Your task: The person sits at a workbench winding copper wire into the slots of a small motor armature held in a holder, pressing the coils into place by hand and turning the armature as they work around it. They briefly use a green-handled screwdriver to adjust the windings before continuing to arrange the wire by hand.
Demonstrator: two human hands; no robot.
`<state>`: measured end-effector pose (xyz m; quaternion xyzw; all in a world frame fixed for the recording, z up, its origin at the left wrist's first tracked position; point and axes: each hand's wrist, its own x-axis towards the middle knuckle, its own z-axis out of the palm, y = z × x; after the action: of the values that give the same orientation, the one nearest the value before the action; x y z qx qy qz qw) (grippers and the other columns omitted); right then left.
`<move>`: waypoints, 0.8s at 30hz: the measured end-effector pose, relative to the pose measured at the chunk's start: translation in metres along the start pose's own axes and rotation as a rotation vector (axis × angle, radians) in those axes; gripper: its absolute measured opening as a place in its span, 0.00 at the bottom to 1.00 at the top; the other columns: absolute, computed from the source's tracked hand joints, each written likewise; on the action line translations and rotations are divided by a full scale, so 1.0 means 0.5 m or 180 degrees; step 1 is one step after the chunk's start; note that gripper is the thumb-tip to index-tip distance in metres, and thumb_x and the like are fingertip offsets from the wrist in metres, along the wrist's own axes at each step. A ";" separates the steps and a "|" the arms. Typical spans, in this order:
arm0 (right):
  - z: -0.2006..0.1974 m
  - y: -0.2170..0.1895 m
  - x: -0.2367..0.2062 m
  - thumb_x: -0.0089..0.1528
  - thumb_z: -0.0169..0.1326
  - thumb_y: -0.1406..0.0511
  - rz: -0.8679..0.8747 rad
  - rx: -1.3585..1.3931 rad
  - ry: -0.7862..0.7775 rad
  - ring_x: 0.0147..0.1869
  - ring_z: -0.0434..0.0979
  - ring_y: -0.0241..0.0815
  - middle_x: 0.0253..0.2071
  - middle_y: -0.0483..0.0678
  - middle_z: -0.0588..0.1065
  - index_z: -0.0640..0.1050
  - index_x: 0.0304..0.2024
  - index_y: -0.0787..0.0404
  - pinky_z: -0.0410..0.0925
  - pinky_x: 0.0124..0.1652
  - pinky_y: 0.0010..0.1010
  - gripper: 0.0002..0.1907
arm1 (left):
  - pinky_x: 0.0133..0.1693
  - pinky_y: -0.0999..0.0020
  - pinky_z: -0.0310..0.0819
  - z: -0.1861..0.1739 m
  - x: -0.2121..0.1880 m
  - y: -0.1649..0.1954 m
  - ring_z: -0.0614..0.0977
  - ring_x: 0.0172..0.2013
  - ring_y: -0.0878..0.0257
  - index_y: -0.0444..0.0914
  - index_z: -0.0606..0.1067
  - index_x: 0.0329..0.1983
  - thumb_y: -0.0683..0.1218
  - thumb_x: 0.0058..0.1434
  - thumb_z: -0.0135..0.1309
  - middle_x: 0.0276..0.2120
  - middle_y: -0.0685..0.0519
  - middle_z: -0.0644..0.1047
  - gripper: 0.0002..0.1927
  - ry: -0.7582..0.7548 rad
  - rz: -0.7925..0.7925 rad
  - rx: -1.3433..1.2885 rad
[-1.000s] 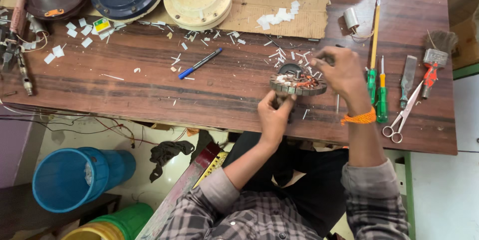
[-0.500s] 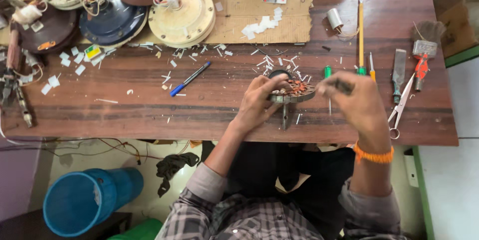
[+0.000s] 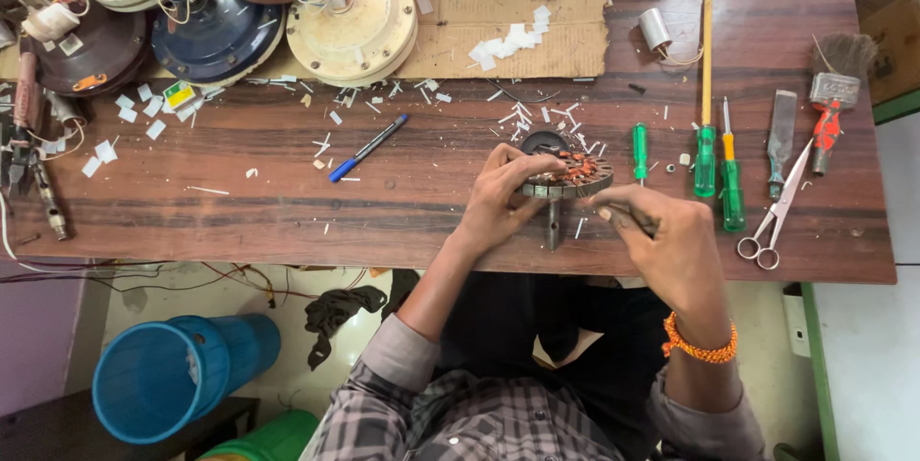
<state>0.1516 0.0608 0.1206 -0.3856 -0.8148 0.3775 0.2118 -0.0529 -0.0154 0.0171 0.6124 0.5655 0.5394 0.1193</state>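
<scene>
Left hand (image 3: 500,200) cups the wound stator (image 3: 565,176); right hand (image 3: 671,245) pinches beside it.

L hand (image 3: 498,202) fingers curled, gripping | R hand (image 3: 671,245) pinched shut, wrist bent | both forearms angled inward

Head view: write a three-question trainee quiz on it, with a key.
1. True or false: the left hand grips the stator.
2. What lies just left of the stator on the table? A) pen B) scissors C) brush
3. Fill in: below the table edge stands a blue ____.
Key: 1 true. 2 A, the pen. 3 bucket.
</scene>
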 end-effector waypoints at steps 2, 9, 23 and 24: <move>0.005 0.008 -0.005 0.61 0.59 0.70 -0.0442 0.0085 0.0038 0.35 0.83 0.31 0.37 0.50 0.83 0.83 0.45 0.59 0.71 0.33 0.25 0.10 | 0.54 0.65 0.75 -0.001 -0.001 0.001 0.75 0.48 0.57 0.43 0.76 0.58 0.36 0.52 0.65 0.54 0.57 0.80 0.28 -0.0002 -0.0011 -0.0039; 0.114 0.071 -0.043 0.62 0.55 0.74 -0.0828 -0.0708 0.0920 0.43 0.82 0.52 0.42 0.53 0.81 0.82 0.46 0.59 0.73 0.42 0.38 0.12 | 0.56 0.63 0.73 -0.026 0.011 -0.004 0.76 0.46 0.60 0.44 0.70 0.68 0.33 0.53 0.59 0.53 0.59 0.82 0.37 -0.0270 0.0369 0.0285; 0.255 0.077 -0.070 0.64 0.52 0.77 -0.0706 0.0310 0.1371 0.41 0.83 0.54 0.40 0.58 0.80 0.80 0.51 0.63 0.73 0.40 0.37 0.14 | 0.63 0.61 0.64 -0.074 -0.023 0.002 0.66 0.62 0.61 0.65 0.71 0.67 0.44 0.62 0.62 0.65 0.62 0.64 0.33 -0.0363 0.1463 0.2305; 0.250 0.076 -0.076 0.64 0.53 0.77 -0.0686 0.0372 0.1315 0.41 0.84 0.52 0.41 0.58 0.80 0.80 0.50 0.64 0.74 0.40 0.36 0.14 | 0.63 0.61 0.63 -0.079 -0.029 -0.002 0.65 0.63 0.62 0.66 0.71 0.67 0.44 0.62 0.62 0.65 0.63 0.63 0.32 -0.0417 0.1477 0.2387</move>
<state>0.1132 -0.0100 0.0108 -0.3526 -0.7674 0.3123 0.4349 -0.0818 -0.0452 0.0243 0.7569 0.5609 0.2696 -0.1997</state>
